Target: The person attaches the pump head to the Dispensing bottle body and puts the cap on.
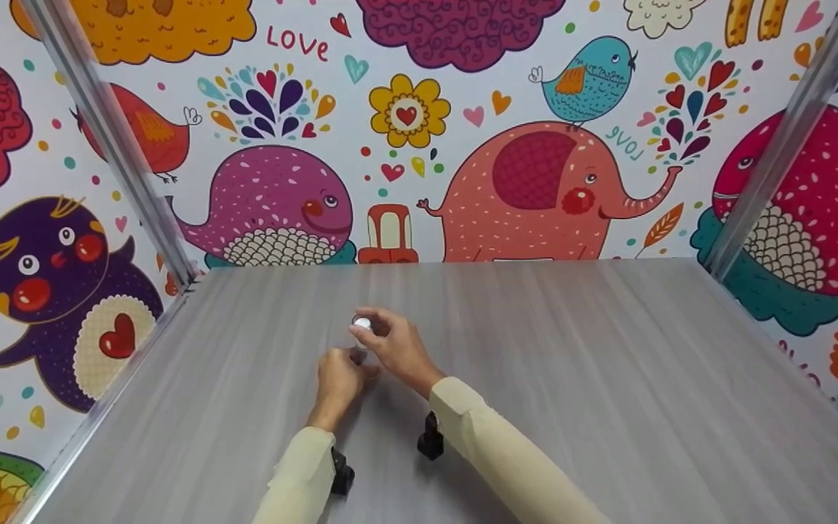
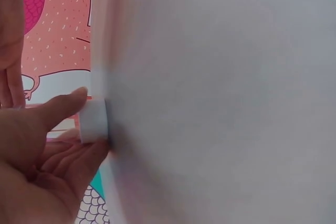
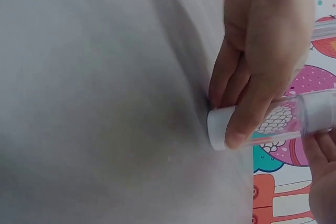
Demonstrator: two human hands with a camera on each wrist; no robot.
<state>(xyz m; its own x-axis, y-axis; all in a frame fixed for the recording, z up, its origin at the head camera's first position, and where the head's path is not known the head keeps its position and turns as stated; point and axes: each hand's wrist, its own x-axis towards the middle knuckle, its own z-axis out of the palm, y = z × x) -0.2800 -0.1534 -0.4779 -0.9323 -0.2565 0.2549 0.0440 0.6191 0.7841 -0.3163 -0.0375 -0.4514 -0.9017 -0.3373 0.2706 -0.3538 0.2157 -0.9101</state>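
A slim clear bottle (image 3: 275, 119) with a white base (image 3: 218, 128) stands upright at the tabletop, held between both hands. My left hand (image 1: 340, 380) grips it low down; in the left wrist view, that hand's thumb and fingers pinch the white base (image 2: 93, 121) close to the table. Above it, my right hand (image 1: 401, 353) curls thumb and forefinger round the bottle's top, where a white cap (image 1: 362, 323) shows between the fingertips. At the edge of the right wrist view, the right hand's fingers (image 3: 317, 163) lie against the bottle's upper end.
A grey wood-grain table (image 1: 593, 378) spreads under the hands. Behind it rises a wall (image 1: 463, 175) printed with cartoon animals, with metal posts (image 1: 110, 138) at both sides. Black wrist mounts (image 1: 431, 438) hang beneath the pale sleeves (image 1: 499, 444).
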